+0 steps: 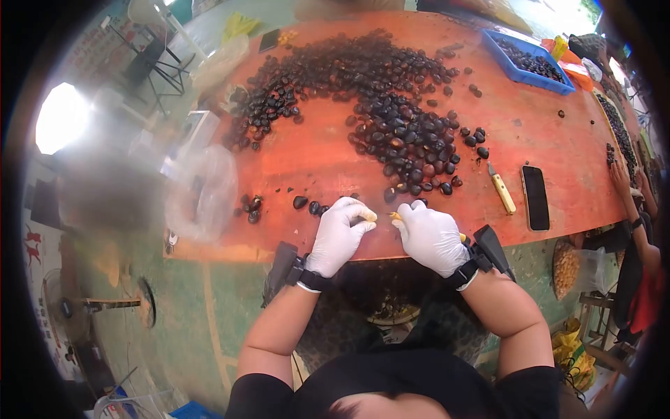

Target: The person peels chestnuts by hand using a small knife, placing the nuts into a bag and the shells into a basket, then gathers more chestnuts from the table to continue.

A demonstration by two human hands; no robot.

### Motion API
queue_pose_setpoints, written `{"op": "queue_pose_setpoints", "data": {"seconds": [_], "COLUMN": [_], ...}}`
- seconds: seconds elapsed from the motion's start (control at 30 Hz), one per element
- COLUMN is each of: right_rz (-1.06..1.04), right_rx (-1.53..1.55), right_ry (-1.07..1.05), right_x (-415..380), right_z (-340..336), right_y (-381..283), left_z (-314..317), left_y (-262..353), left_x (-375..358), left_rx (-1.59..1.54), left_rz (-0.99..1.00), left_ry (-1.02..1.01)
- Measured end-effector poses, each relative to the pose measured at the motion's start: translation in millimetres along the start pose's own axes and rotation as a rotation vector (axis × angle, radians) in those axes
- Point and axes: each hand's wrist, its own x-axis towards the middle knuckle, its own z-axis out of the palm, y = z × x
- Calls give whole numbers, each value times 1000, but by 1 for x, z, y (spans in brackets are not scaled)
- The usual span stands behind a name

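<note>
My left hand (340, 228), in a white glove, is closed in a pinch over the near edge of the orange table (307, 164). A pale yellow piece, apparently a peeled chestnut (370, 218), shows at its fingertips. Just to the right, my gloved right hand (429, 236) is closed around a yellow-handled knife (463, 238); the handle's end sticks out behind the palm and the blade is not visible. A yellowish bit shows by its thumb and index finger. Several dark chestnuts (315, 208) lie beside my left hand, and a big pile of chestnuts (401, 133) spreads beyond both hands.
Right of my hands lie another yellow-handled knife (501, 188) and a phone (535, 197). A blue tray (513, 68) of dark chestnuts stands at the far right. A clear plastic bag (209, 192) hangs at the left edge. Another person's hand (619, 180) rests at the right.
</note>
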Motion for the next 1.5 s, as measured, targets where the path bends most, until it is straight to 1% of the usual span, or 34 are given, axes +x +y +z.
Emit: {"op": "queue_pose_setpoints", "data": {"seconds": [0.1, 0.2, 0.3, 0.4, 0.53, 0.6, 0.7, 0.8, 0.9, 1.0, 1.1, 1.2, 1.3, 1.4, 1.5], "right_rz": [-76, -124, -135, -137, -165, -177, -203, -201, -156, -139, -123, -163, -121, -62, -3], "right_rx": [4, -36, -51, -58, -47, -31, -33, -52, -124, -122, -119, -86, -137, -120, -81], "right_ry": [25, 33, 19, 2, 30, 38, 52, 10, -17, 7, -2, 22, -22, -41, -29], "right_x": [-2, -2, 4, 8, 7, 5, 8, 9, 4, 2, 5, 8, 0, -6, -7], "right_z": [0, 3, 3, 3, 6, 6, 6, 5, 9, 7, 4, 11, 8, 7, 2], "right_y": [-3, -7, -12, -15, -14, -14, -16, -14, -4, -3, -18, -21, -14, -9, -4], "left_z": [7, 5, 2, 2, 1, 0, 2, 2, 1, 1, 3, 4, 5, 1, -7], "left_y": [7, 7, 8, 5, 13, 14, 9, 3, 6, 7, 2, -1, 3, 4, 9], "left_x": [-10, -11, -10, -9, -8, -7, -7, -6, -6, -7, -8, -8, -10, -9, -13], "left_rx": [3, 197, 212, 197, 199, 211, 281, 243, 249, 265, 276, 326, 235, 382, 598], "left_rz": [-53, 10, 53, 6, -28, -35, 8, 10, -19, 3, 25, 42, -30, 57, 105], "left_ry": [88, 45, 25, 37, 31, 26, 41, 43, 41, 46, 72, 82, 61, 96, 141]}}
